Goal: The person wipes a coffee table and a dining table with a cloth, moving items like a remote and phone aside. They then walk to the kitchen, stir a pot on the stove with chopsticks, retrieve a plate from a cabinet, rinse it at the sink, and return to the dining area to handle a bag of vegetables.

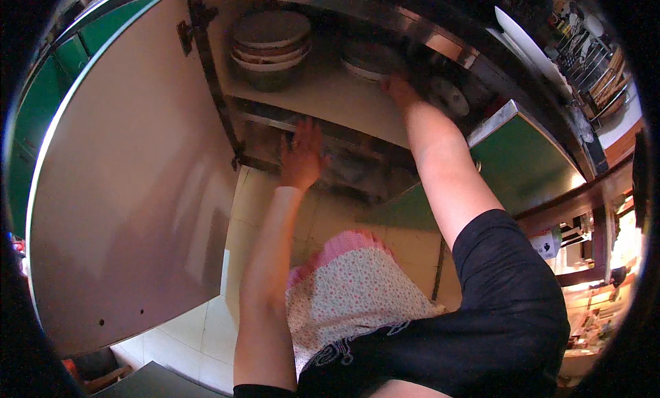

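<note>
Inside an open cabinet, my right hand (399,88) reaches to the near rim of a dish stack (366,63) on the shelf; its fingertips are dim and blurred, so a grip cannot be made out. My left hand (304,155) is lower, fingers spread and pointing away from me, in front of the edge of the cabinet shelf (330,96); whether it touches the edge is unclear. A taller stack of bowls and plates (270,50) stands at the shelf's left. To the right of my right forearm, a plate with a pattern (449,96) leans in shadow.
A large cabinet door (129,181) stands open on the left. A green door (526,150) with a metal edge juts out at the right. Above it runs a dark countertop, with a dish rack (593,63) at the far right. Floor tiles (206,326) show below.
</note>
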The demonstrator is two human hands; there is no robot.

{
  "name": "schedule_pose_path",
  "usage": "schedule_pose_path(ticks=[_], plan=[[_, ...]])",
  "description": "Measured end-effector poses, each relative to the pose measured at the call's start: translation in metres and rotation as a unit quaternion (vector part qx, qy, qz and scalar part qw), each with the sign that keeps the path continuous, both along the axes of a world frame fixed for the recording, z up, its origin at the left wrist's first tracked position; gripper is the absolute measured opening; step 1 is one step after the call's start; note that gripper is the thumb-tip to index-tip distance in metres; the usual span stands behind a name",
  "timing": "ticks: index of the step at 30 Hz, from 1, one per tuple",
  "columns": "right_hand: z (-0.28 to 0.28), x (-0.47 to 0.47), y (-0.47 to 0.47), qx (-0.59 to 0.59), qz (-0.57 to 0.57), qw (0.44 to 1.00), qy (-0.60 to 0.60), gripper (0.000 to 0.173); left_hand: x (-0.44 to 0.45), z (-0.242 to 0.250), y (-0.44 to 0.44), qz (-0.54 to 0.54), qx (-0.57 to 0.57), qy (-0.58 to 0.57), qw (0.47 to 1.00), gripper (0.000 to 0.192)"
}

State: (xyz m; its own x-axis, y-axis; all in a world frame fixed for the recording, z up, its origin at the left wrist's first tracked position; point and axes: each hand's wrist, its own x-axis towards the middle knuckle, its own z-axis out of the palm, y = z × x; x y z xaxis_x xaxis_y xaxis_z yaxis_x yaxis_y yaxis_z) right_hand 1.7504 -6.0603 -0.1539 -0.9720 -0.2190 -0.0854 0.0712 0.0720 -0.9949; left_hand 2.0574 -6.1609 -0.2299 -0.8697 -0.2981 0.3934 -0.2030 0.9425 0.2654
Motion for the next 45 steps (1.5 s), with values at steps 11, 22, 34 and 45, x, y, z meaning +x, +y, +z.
schedule_pose_path(ticks=[11,22,34,45], plan=[[-0.013,0.004,-0.005,-0.005,0.008,1.000,-0.002,0.023,0.007,0.010,-0.003,0.009,0.014,-0.018,1.000,0.068],[-0.050,0.014,-0.011,-0.026,-0.086,0.996,0.015,0.023,-0.003,0.000,0.000,0.007,0.052,-0.015,0.999,0.066],[-0.014,0.194,0.007,-0.229,-0.142,0.961,-0.067,0.026,0.008,0.023,-0.024,-0.033,0.384,0.018,0.922,0.051],[-0.037,0.239,0.027,-0.189,0.022,0.978,-0.090,0.021,0.034,0.041,-0.006,0.008,0.763,0.161,0.626,0.035]])
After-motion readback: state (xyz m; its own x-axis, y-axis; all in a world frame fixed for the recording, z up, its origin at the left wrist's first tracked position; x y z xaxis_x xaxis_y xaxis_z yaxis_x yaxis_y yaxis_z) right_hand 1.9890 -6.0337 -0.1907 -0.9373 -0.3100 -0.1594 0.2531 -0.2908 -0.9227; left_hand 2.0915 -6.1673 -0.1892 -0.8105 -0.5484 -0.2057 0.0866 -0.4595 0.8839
